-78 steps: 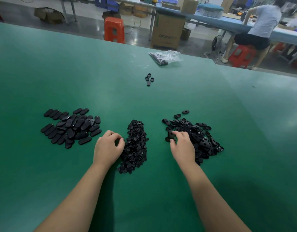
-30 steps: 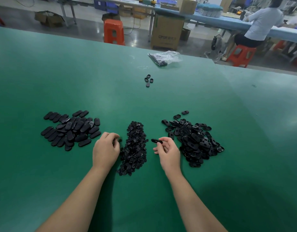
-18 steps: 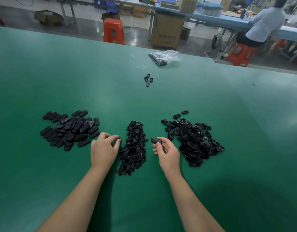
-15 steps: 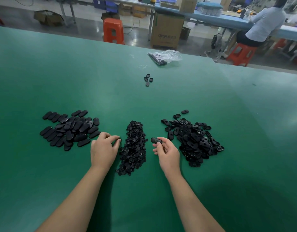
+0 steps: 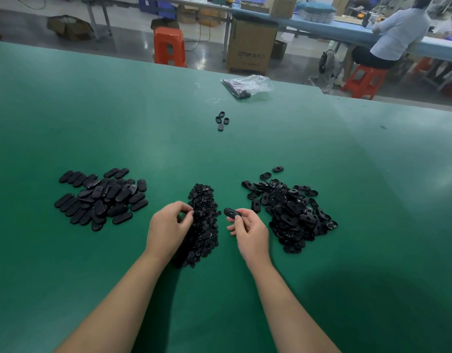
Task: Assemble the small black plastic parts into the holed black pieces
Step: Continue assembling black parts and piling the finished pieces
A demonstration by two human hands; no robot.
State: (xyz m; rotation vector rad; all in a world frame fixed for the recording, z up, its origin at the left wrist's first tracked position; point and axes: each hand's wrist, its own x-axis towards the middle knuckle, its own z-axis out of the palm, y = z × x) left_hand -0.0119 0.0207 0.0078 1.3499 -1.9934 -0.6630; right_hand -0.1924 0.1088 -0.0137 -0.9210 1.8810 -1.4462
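Risk: left hand (image 5: 169, 226) pinching at small-parts heap (image 5: 203, 222) grabs several; right hand (image 5: 248, 229) pinching holed piece (image 5: 231, 213), could slip.

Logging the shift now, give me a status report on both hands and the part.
Right hand pinches one holed piece, clear of its pile. Left hand fingers curled at small-parts pile; pick unconfirmed. Nothing between the hands.

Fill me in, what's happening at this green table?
A person is assembling black plastic parts. The right hand pinches one holed black piece taken from the pile of holed pieces. The left hand picks at the middle heap of small parts. The pile of oval pieces lies on the left.
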